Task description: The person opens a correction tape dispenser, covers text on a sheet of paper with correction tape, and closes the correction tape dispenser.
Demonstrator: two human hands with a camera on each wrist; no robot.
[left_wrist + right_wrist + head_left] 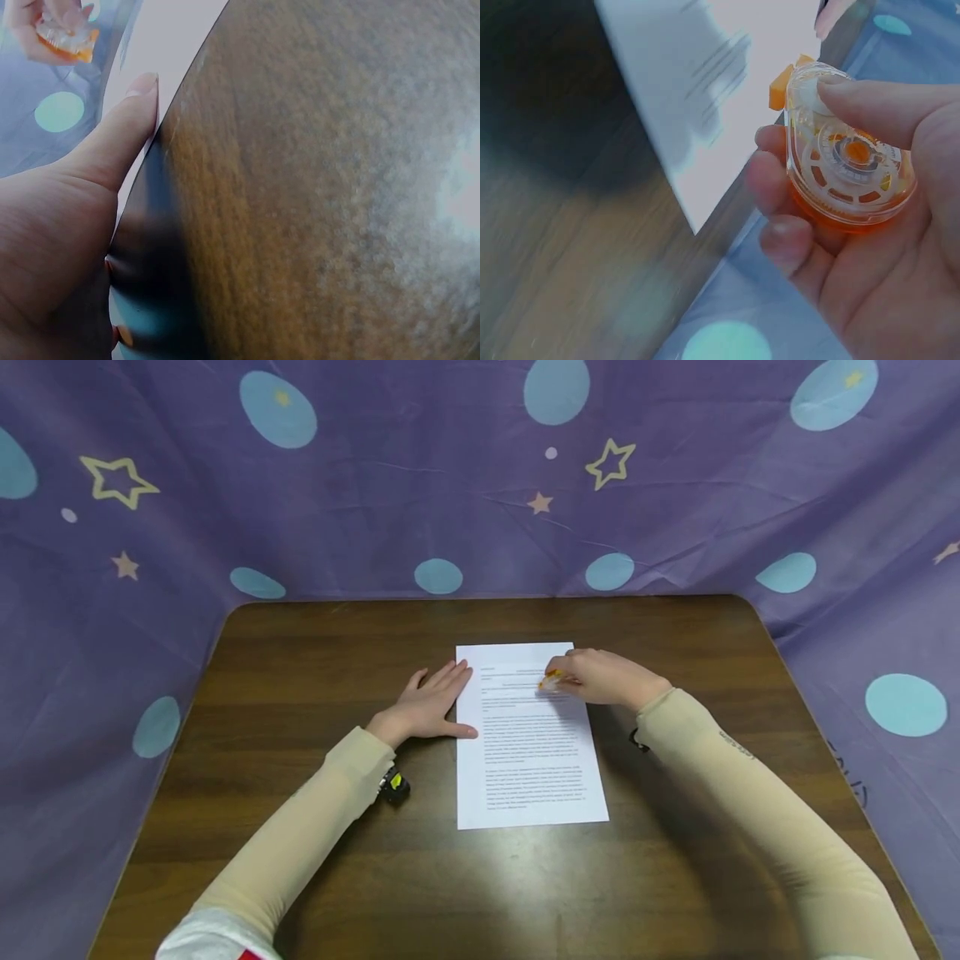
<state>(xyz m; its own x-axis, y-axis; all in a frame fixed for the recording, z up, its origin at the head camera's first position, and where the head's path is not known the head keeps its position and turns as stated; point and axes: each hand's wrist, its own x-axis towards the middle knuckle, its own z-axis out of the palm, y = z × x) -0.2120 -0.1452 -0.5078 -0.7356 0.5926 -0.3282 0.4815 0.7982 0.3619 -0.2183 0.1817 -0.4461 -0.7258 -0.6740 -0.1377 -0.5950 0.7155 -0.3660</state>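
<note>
A printed sheet of paper (pixel 525 777) lies on the wooden table. My left hand (pixel 431 706) rests flat at its left edge, with thumb and fingertips on the paper and fingers spread; in the left wrist view the thumb (pixel 124 127) lies along the sheet's edge. Over the upper right of the page, my right hand (pixel 607 678) grips a correction tape dispenser (pixel 851 154), clear with an orange base and orange tip cap. The thumb lies on its near side and the fingers curl round the other. Whether its tip touches the paper cannot be told.
The brown table (pixel 315 643) has rounded far corners. A purple curtain (pixel 360 510) with blue ovals and stars hangs behind it and at both sides. A small black device (pixel 394 786) is strapped at the left wrist.
</note>
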